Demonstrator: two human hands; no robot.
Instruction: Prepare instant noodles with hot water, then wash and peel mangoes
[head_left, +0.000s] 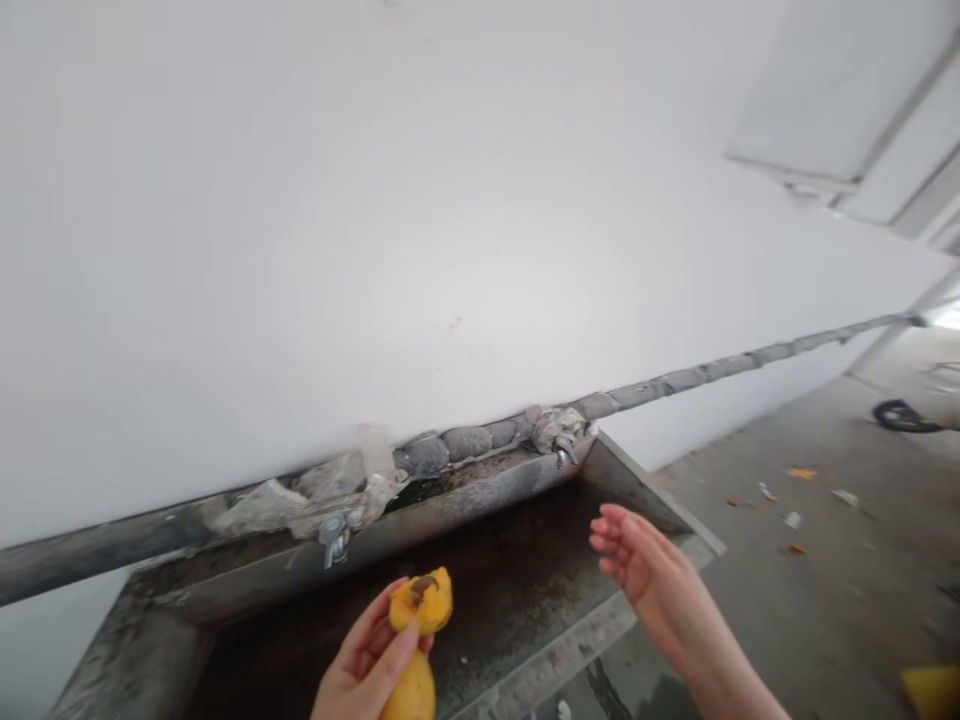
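My left hand (375,655) is closed around a yellow fruit (409,690) with smooth skin. A broken-open yellow piece (431,610), with a brown seed or core showing in its flesh, sits at the fingertips just above; I cannot tell whether the two are joined. Both are over the metal sink trough (480,515). Loosely curved, my right hand (652,580) hovers above the trough's right end, its thumb and fingers apart and nothing visible in it.
A wrapped pipe (465,442) runs along the white wall behind the trough. Two metal taps (334,540) (566,455) hang from it, bound with plastic. Litter and orange leaves (801,473) lie on the floor at right, with a wheel (904,416) beyond.
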